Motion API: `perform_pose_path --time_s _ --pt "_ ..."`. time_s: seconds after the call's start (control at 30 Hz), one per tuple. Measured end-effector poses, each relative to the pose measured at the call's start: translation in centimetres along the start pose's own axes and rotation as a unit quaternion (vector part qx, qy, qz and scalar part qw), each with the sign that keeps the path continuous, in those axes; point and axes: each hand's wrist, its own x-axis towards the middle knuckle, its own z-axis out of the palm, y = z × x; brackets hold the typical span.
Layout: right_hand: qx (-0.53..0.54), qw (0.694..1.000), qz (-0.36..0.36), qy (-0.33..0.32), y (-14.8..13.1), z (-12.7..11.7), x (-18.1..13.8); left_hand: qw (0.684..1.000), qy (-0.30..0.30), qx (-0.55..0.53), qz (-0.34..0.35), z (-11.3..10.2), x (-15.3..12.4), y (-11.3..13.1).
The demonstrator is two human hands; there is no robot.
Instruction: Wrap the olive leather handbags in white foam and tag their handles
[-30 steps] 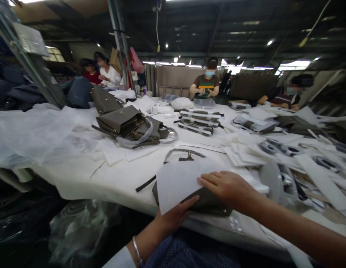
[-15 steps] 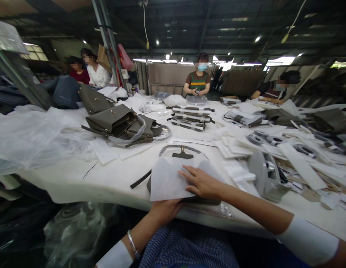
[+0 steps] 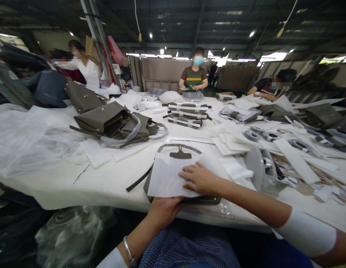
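Observation:
A grey-olive handbag [image 3: 206, 200] lies flat at the table's near edge, mostly covered by a white sheet [image 3: 164, 178]. Its wrapped handle [image 3: 193, 148] arches beyond the sheet, with a dark flap tab [image 3: 180, 154] and metal clasp inside the arch. A strap [image 3: 139, 179] sticks out to the left. My right hand [image 3: 200, 178] rests on the sheet, fingers spread and flat. At the bag's near edge is my left hand [image 3: 165, 209], just under the sheet's lower border; its fingertips are hidden beneath the bag or sheet.
Several similar handbags [image 3: 102, 119] are heaped on the left beside crumpled plastic film [image 3: 30, 137]. Wrapped bundles [image 3: 186, 113] lie mid-table. Loose white sheets [image 3: 231, 139] and a tape dispenser [image 3: 259, 167] are on the right. A masked person [image 3: 193, 76] stands across the table.
The view has shifted slightly. My right hand stays flat on the sheet, and the left stays at the bag's near edge. Across the table, the masked person's hands have moved apart.

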Motion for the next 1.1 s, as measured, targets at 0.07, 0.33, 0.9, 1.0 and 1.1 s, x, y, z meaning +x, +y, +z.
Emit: perform_pose_path --time_s 0.07,0.33,0.9,1.0,1.1 --pt "0.017 0.999 -0.023 0.019 0.1 1.0 -0.4 1.000 0.013 0.014 0.018 0.2 -0.1 -0.2" --pt "0.063 0.996 -0.053 0.028 -0.3 3.7 -1.9 0.990 0.092 0.099 0.037 3.7 -1.5 -1.3" --pt "0.119 0.992 -0.048 0.001 0.6 3.1 -0.8 0.995 -0.047 0.068 0.047 -2.8 -2.2 1.4" --pt "0.121 0.991 -0.054 0.013 0.6 3.4 -0.9 0.999 -0.037 0.009 0.033 -5.8 -0.9 3.2" --pt "0.121 0.991 -0.051 0.030 0.6 3.8 -0.9 0.998 -0.031 -0.057 -0.011 -7.7 2.1 3.5"
